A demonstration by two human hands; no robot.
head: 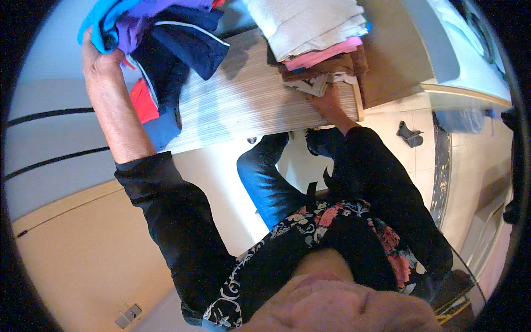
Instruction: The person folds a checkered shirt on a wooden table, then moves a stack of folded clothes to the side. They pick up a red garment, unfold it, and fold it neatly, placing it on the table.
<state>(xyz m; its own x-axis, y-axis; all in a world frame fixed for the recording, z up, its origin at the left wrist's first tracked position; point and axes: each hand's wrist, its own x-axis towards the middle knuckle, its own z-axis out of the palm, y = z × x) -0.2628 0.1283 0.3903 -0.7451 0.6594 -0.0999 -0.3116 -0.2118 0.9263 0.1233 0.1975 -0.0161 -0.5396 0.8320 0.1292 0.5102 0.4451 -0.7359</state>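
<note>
My left hand (101, 56) is at the upper left, gripping a loose bundle of clothes with a bright blue cloth (101, 18) and a purple cloth (137, 29). Its fingers are partly covered by the fabric. Beside it hang dark navy garments (193, 47) with white piping, and a red cloth (144, 101) shows below. My right hand (327, 103) touches the bottom of a stack of folded clothes (311, 25), its fingers hidden at a patterned beige cloth (309, 85). Brown cloth (323, 68), pink cloth (325, 53) and off-white cloth lie above that.
The stack is over the right end of a wood-grain surface (232, 91), whose front edge is close to my legs. A tan door or panel (83, 253) with a metal latch is at left. A dark object (410, 133) lies on the tiled floor (398, 157) at right.
</note>
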